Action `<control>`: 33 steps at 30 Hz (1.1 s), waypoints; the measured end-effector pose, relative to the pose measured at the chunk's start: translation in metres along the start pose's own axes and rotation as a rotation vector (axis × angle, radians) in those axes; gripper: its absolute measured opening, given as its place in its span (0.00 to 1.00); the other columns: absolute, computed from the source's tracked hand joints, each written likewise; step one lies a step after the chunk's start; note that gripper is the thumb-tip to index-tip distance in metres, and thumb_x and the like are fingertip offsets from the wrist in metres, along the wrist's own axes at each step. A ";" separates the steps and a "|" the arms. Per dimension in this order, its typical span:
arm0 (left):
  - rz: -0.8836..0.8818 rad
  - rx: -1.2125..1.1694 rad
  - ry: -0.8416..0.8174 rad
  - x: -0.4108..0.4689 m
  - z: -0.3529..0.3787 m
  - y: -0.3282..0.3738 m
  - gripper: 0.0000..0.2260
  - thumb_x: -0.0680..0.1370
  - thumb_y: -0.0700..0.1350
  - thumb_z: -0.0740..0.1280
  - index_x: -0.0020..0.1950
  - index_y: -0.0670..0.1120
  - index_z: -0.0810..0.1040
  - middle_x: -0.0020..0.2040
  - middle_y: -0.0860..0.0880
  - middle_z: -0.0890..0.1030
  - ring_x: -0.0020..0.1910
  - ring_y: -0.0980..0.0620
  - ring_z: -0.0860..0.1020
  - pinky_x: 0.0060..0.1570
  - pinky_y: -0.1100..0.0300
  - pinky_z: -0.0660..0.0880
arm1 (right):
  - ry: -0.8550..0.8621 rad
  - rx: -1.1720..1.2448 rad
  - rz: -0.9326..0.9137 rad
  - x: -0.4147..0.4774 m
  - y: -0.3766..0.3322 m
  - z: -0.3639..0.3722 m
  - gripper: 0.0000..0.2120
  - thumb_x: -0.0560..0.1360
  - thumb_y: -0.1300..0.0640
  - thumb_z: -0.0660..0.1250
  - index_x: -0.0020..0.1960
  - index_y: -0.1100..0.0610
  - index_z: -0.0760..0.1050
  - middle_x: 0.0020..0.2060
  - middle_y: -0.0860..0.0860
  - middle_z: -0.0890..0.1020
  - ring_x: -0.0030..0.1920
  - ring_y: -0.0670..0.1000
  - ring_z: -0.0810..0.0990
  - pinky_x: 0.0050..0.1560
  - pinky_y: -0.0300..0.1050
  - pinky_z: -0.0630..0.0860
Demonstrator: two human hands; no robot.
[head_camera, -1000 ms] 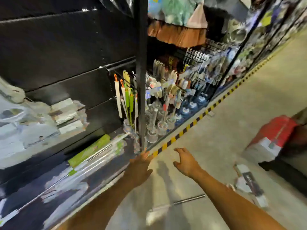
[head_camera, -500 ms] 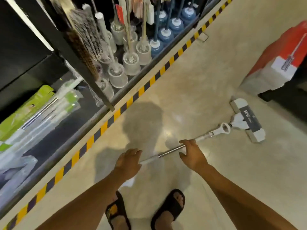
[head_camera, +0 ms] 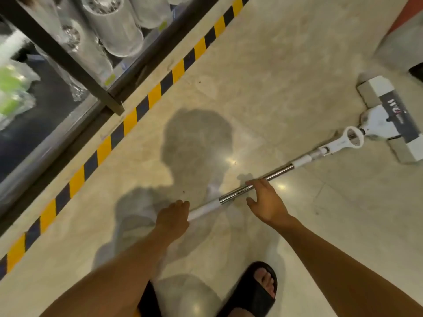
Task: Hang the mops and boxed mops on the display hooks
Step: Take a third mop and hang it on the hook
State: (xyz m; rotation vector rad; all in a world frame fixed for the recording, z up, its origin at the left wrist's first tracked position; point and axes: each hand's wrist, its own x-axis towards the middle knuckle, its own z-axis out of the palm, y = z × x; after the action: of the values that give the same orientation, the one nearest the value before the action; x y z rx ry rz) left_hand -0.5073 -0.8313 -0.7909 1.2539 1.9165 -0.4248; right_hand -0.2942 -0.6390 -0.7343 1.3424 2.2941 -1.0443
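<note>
A flat mop lies on the floor, its white and grey head (head_camera: 389, 117) at the right. Its chrome pole (head_camera: 270, 177) runs down-left into a white grip (head_camera: 206, 208). My left hand (head_camera: 174, 219) covers the end of the white grip with its fingers curled down over it. My right hand (head_camera: 266, 202) is on the chrome part: the fingers lie over the pole and the thumb stays apart on the near side. The display hooks are out of view.
A black shelf frame (head_camera: 68, 56) stands at the upper left, holding clear plastic-wrapped goods (head_camera: 114, 26) and green packs (head_camera: 11, 88). A yellow and black floor stripe (head_camera: 142, 106) runs along its base. My sandalled foot (head_camera: 258, 291) is below the hands. A red and white box (head_camera: 402, 37) sits at the top right.
The view dropped from the shelves to the floor. Both hands came down onto the mop pole; the left hand's fingers have curled over the white grip. The mop has not moved.
</note>
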 end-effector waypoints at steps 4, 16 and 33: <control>-0.001 0.043 -0.014 0.027 0.023 -0.009 0.18 0.78 0.52 0.71 0.63 0.48 0.71 0.61 0.48 0.75 0.61 0.46 0.77 0.52 0.51 0.78 | 0.034 -0.011 -0.013 0.025 0.020 0.006 0.23 0.74 0.63 0.73 0.68 0.59 0.76 0.63 0.59 0.78 0.64 0.60 0.78 0.66 0.47 0.72; 0.053 0.050 -0.115 -0.081 -0.097 0.015 0.25 0.78 0.60 0.68 0.68 0.47 0.68 0.56 0.49 0.81 0.51 0.47 0.83 0.42 0.55 0.73 | -0.034 -0.071 -0.098 -0.058 -0.044 -0.075 0.26 0.75 0.62 0.70 0.73 0.54 0.73 0.70 0.55 0.74 0.69 0.57 0.74 0.66 0.50 0.75; -0.116 -0.999 -0.349 -0.323 -0.457 0.217 0.19 0.85 0.57 0.59 0.62 0.46 0.82 0.54 0.54 0.87 0.52 0.51 0.85 0.48 0.56 0.71 | 0.154 -0.327 -0.168 -0.255 -0.117 -0.382 0.17 0.76 0.57 0.72 0.64 0.50 0.79 0.62 0.50 0.81 0.51 0.59 0.85 0.45 0.53 0.83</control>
State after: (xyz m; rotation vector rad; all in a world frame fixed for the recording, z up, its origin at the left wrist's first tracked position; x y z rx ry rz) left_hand -0.4495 -0.6368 -0.2262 0.3761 1.5479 0.2494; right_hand -0.2165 -0.5661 -0.2724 1.1494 2.5887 -0.5891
